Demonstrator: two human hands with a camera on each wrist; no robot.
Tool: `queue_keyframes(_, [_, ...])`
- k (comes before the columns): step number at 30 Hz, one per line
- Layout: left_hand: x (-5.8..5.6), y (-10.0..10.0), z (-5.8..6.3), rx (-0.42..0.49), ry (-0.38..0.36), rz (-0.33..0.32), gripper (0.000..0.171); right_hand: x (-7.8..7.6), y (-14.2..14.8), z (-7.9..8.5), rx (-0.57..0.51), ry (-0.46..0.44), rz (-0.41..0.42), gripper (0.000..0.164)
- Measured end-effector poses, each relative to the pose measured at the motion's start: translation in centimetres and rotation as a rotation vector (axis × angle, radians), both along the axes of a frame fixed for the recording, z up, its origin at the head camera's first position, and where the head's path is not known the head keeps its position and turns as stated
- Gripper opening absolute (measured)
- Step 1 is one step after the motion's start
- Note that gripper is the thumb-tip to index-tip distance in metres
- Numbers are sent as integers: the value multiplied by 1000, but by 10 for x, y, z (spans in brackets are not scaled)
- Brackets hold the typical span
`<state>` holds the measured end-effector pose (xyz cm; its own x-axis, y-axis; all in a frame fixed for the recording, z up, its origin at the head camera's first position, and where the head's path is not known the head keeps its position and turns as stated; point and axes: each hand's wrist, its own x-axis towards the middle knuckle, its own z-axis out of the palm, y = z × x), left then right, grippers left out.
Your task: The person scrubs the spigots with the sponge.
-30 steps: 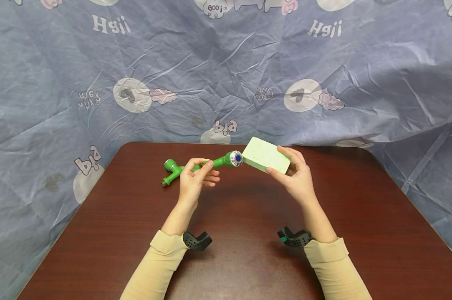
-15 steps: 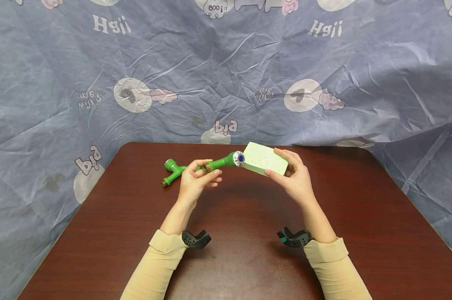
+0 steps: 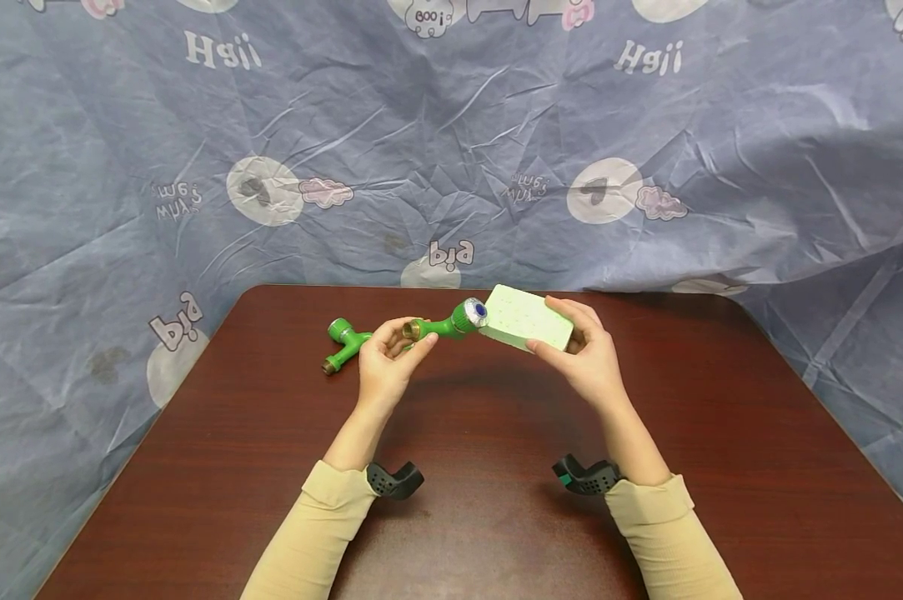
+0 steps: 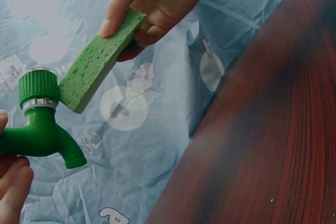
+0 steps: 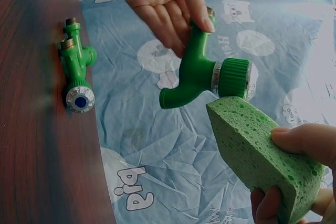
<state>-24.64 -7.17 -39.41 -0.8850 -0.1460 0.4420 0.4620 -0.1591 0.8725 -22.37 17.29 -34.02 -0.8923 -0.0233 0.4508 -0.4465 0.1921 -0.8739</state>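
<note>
My left hand (image 3: 388, 358) pinches a green plastic tap (image 5: 197, 72) near its brass threaded end, holding it above the table. A ribbed green knob (image 4: 39, 87) with a silver rim and blue centre faces the other hand. My right hand (image 3: 589, 354) grips a pale green sponge (image 3: 528, 318) between thumb and fingers at its right end. The sponge's free end is right against the tap's knob. Behind my left hand, a second green fitting (image 5: 76, 64) with brass threaded ends and a blue-centred knob lies on the table, partly hidden in the head view.
The dark red-brown wooden table (image 3: 481, 467) spreads beneath both hands. A wrinkled blue-grey printed cloth (image 3: 451, 150) hangs behind its far edge. A black wrist mount (image 3: 394, 481) sits on the left wrist, and another mount (image 3: 588, 475) on the right.
The left hand has turned the tap, so its brass end now shows and the knob points more upward. The sponge has dropped slightly and shifted left, staying against the knob.
</note>
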Motion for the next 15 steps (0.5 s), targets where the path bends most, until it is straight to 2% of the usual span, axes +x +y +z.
queue_keyframes(8, [14, 2, 21, 89, 6, 77, 19, -15, 9, -17, -41, -9, -8, 60])
queue_keyframes(15, [16, 3, 22, 80, 8, 60, 23, -12, 3, -17, -186, 96, 19, 61])
